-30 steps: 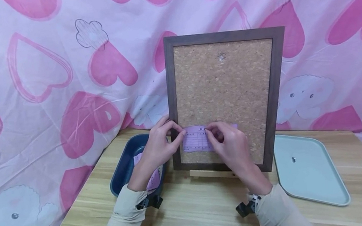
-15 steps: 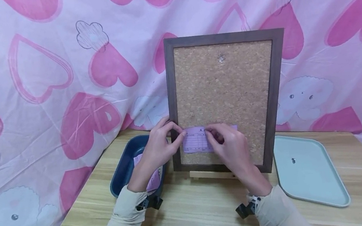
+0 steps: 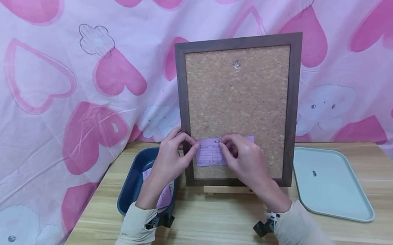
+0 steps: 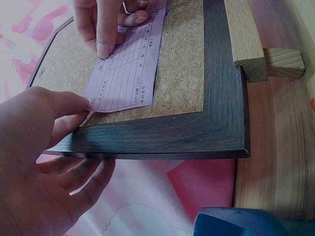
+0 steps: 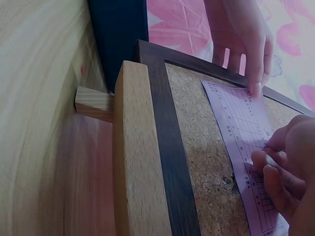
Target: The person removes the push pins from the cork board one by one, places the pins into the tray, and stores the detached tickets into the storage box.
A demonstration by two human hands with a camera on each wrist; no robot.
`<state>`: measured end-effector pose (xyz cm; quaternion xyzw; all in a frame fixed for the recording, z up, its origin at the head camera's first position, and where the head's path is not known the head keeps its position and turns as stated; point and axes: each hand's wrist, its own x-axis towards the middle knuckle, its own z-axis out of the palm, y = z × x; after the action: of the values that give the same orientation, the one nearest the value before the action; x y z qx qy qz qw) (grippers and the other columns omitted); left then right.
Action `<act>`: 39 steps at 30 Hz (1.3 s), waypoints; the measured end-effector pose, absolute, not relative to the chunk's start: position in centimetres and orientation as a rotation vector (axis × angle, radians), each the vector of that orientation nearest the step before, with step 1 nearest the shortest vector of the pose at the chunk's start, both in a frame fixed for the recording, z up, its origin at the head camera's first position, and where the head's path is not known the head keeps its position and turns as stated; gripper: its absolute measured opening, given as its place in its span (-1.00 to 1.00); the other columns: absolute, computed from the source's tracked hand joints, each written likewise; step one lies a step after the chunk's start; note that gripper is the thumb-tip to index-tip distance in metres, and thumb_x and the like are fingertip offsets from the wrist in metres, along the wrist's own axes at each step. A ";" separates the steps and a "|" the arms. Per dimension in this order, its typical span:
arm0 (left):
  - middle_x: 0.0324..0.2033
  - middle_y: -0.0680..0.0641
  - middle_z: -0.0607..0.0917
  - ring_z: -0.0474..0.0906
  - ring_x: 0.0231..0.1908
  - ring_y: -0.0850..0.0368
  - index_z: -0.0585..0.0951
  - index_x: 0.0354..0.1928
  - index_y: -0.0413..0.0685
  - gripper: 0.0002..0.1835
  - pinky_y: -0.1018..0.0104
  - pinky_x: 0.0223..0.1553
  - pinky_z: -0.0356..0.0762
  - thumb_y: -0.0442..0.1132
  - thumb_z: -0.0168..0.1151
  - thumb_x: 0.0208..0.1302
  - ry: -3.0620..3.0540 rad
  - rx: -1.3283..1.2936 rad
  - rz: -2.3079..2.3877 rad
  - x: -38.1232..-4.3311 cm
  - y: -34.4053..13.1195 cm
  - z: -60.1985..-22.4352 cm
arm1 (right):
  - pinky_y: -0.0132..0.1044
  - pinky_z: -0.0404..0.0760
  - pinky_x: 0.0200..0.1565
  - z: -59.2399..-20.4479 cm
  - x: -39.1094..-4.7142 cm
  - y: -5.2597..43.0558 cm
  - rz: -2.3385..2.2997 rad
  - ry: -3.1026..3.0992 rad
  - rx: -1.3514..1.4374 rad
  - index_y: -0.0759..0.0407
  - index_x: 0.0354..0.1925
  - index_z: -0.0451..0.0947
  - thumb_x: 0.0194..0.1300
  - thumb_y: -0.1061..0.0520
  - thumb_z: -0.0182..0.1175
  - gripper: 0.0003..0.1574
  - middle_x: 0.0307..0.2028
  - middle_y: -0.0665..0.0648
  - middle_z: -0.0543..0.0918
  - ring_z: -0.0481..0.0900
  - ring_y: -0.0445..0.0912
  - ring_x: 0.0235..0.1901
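A purple printed paper slip (image 3: 206, 155) lies against the lower part of a dark-framed cork board (image 3: 239, 97). My left hand (image 3: 171, 158) pinches the slip's upper left corner between thumb and forefinger, as the left wrist view shows, with its other fingers behind the frame (image 4: 147, 135). My right hand (image 3: 247, 159) is at the slip's upper middle, its fingers curled and pinching a small pale push pin (image 5: 269, 160), mostly hidden by the fingertips. The slip's right end shows past my knuckles. Another clear push pin (image 3: 236, 65) is stuck near the board's top.
A wooden easel (image 5: 135, 147) supports the board on the table (image 3: 203, 236). On the left stands a dark blue bin (image 3: 130, 183) with more purple slips (image 3: 164, 198), partly behind my left wrist. A pale green tray (image 3: 332, 195) on the right bears a small clear pin (image 3: 315, 173).
Both hands keep the same places on the slip and board. The head view has shifted slightly, so the whole scene sits a little further left.
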<state>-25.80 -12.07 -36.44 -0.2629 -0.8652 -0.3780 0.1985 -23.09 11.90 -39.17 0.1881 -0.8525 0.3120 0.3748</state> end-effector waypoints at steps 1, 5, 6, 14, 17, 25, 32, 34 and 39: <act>0.13 -0.10 0.67 0.70 0.06 -0.03 0.75 -0.17 0.01 -0.89 0.03 0.07 0.82 -0.14 0.47 0.45 -2.422 -0.740 -1.059 -25.8 -12.1 -36.5 | -0.34 0.63 -0.45 -39.2 -23.1 11.9 0.799 -2.187 0.478 0.07 -0.12 0.73 0.45 0.12 0.41 -0.92 -0.35 0.02 0.79 0.65 -0.24 -0.48; 0.24 -0.15 0.65 0.71 0.14 -0.08 0.76 -0.18 0.00 -0.89 0.01 0.08 0.82 -0.14 0.48 0.43 -2.430 -0.737 -1.060 -25.7 -12.2 -36.5 | -0.36 0.60 -0.47 -39.3 -23.1 12.0 0.817 -2.203 0.476 0.09 -0.13 0.72 0.46 0.13 0.41 -0.93 -0.36 0.02 0.79 0.63 -0.23 -0.50; 0.28 -0.16 0.64 0.69 0.19 -0.11 0.76 -0.19 0.00 -0.89 0.00 0.08 0.82 -0.14 0.48 0.43 -2.433 -0.732 -1.058 -25.7 -12.2 -36.5 | -0.36 0.59 -0.47 -39.3 -23.1 12.0 0.822 -2.206 0.477 0.09 -0.13 0.72 0.46 0.13 0.41 -0.93 -0.36 0.02 0.78 0.63 -0.23 -0.50; 0.34 -0.22 0.65 0.68 0.26 -0.16 0.78 -0.20 -0.02 -0.88 -0.05 0.07 0.81 -0.14 0.49 0.42 -2.424 -0.712 -1.027 -25.6 -12.3 -36.7 | -0.39 0.58 -0.47 -39.0 -22.9 12.2 0.834 -2.251 0.480 0.11 -0.14 0.72 0.48 0.14 0.39 -0.93 -0.37 0.02 0.77 0.59 -0.24 -0.51; 0.30 -0.20 0.67 0.74 0.13 -0.11 0.78 -0.21 -0.01 -0.88 0.00 0.04 0.82 -0.14 0.51 0.40 -2.417 -0.690 -1.006 -25.5 -12.3 -36.7 | -0.39 0.59 -0.46 -38.7 -22.9 12.4 0.840 -2.268 0.485 0.10 -0.13 0.72 0.50 0.12 0.37 -0.93 -0.37 0.02 0.76 0.59 -0.26 -0.50; 0.23 -0.19 0.73 0.78 -0.08 -0.04 0.76 -0.22 -0.01 -0.87 -0.02 -0.03 0.83 -0.14 0.51 0.38 -2.363 -0.689 -0.985 -25.6 -12.1 -36.4 | -0.36 0.65 -0.40 -38.1 -23.0 12.7 0.837 -2.265 0.502 0.09 -0.13 0.73 0.49 0.13 0.37 -0.94 -0.35 0.03 0.78 0.64 -0.24 -0.46; 0.31 -0.24 0.69 0.79 0.05 -0.11 0.76 -0.21 0.00 -0.88 -0.04 0.00 0.83 -0.15 0.51 0.38 -2.380 -0.682 -0.993 -25.6 -12.1 -36.4 | -0.36 0.66 -0.40 -38.1 -23.0 12.7 0.828 -2.271 0.501 0.08 -0.13 0.72 0.47 0.13 0.40 -0.95 -0.35 0.01 0.77 0.65 -0.25 -0.45; 0.33 -0.25 0.68 0.78 0.10 -0.13 0.76 -0.22 0.00 -0.89 -0.06 0.01 0.83 -0.15 0.51 0.38 -2.387 -0.680 -0.994 -25.6 -12.1 -36.4 | -0.36 0.66 -0.40 -38.2 -23.0 12.7 0.823 -2.275 0.502 0.07 -0.14 0.72 0.47 0.13 0.40 -0.95 -0.36 0.00 0.77 0.65 -0.25 -0.46; 0.19 -0.16 0.73 0.78 -0.03 -0.04 0.76 -0.22 0.00 -0.88 -0.01 -0.02 0.83 -0.15 0.51 0.38 -2.373 -0.691 -0.990 -25.8 -12.0 -36.3 | -0.36 0.66 -0.40 -38.2 -23.0 12.8 0.826 -2.270 0.514 0.09 -0.13 0.73 0.46 0.13 0.41 -0.93 -0.35 0.01 0.78 0.65 -0.24 -0.44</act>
<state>-25.77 -11.98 -36.31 -0.2521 -0.8658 -0.3613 0.2372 -22.97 12.84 -38.16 0.1964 -0.8678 0.3157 0.3296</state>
